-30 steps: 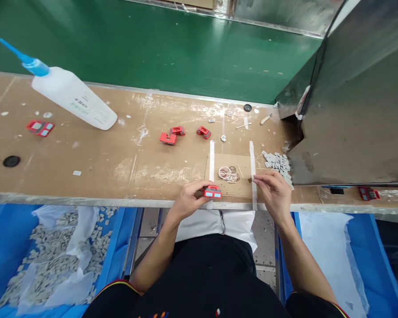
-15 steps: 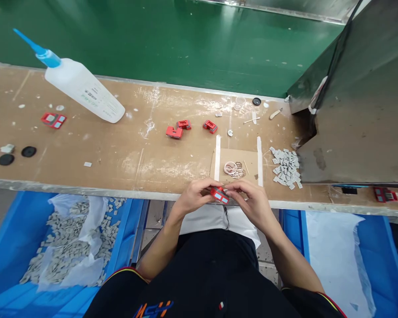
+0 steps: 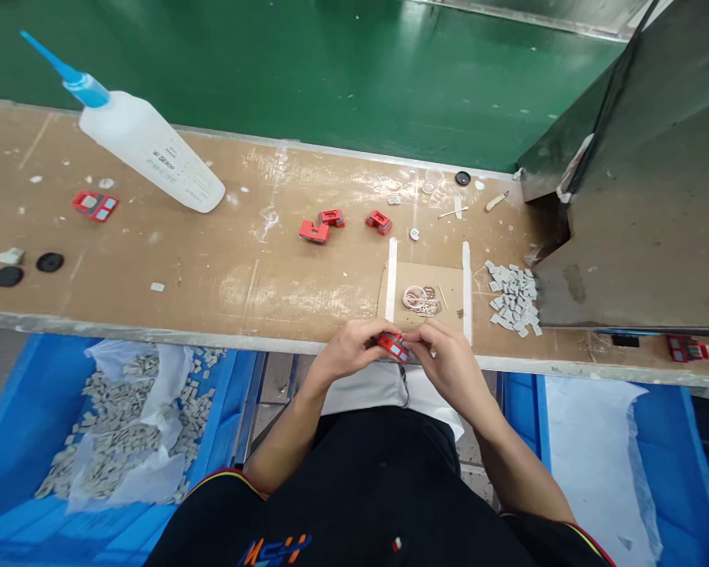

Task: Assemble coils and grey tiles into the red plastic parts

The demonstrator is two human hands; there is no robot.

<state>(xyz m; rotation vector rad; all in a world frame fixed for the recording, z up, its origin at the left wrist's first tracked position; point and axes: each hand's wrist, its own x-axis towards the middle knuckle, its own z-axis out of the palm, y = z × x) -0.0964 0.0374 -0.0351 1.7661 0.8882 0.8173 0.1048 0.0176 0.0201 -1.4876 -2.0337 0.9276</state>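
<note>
My left hand [image 3: 354, 346] is closed around one end of a small red toy car [image 3: 394, 346] with grey trim and light blue windows, just over the bench's front edge. Thumb and fingertips of my right hand [image 3: 440, 350] are pinched together against the car's other end. Whatever lies between those right fingertips is too small and covered to make out. Just beyond the hands, a cardboard piece [image 3: 454, 277] taped to the bench carries a small round dish [image 3: 414, 298], a patch of shiny glue-like stuff [image 3: 430, 305] and a thin stick [image 3: 443, 296].
Red car parts [image 3: 314, 231] sit mid-bench, another red car [image 3: 94, 205] at left near a white glue bottle [image 3: 154, 150]. Small grey pieces [image 3: 514, 299] are heaped at right, beside a dark metal box [image 3: 638, 197]. Blue bins [image 3: 12, 425] flank me below the bench.
My right fingertips have closed in on the car's right end, covering a pale bit seen there before. The car stays in my left hand. The view has shifted slightly.
</note>
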